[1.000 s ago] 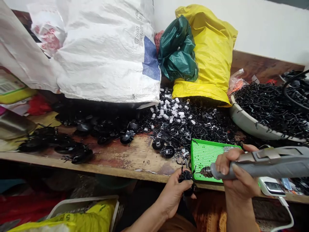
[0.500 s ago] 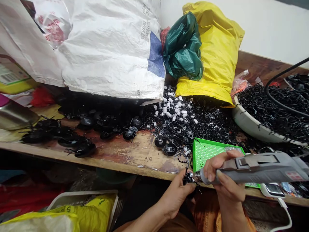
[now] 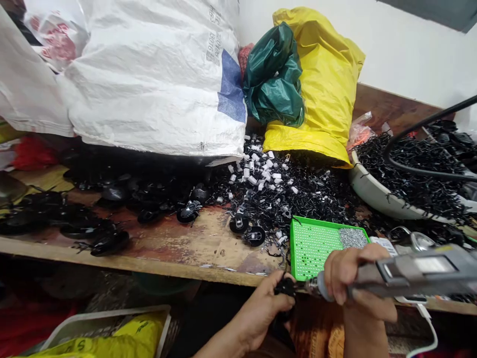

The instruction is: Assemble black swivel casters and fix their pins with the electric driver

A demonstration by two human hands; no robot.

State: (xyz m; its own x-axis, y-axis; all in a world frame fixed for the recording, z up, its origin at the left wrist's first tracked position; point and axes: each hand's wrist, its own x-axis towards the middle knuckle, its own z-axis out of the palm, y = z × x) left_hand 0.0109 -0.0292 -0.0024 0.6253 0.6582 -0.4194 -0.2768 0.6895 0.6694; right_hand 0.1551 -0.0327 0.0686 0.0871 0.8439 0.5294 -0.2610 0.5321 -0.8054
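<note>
Black plastic part sits in the left hand, just off the near edge of the wooden counter, its spiky shape partly hidden. The left fingers curl tightly around it. The right hand wraps its fingers around the grey rotary tool, narrow and firm on the body, with the tool's metal tip right beside the part; whether they touch is hard to tell. Behind the hands lies a green perforated tray, and farther off a heap of black scraps mixed with white bits spreads across the counter. Round black parts lie on the bare wood at the heap's near edge. To the far right, a white basin brims with black scraps, a black cable arcing above it. White and yellow sacks slump against the wall. The main risk is the tip skidding off the part and into the left fingers, since they sit so close. A loosened grip could also drop the part to the dark floor area below the edge, and the cable could snag on the scraps
</note>
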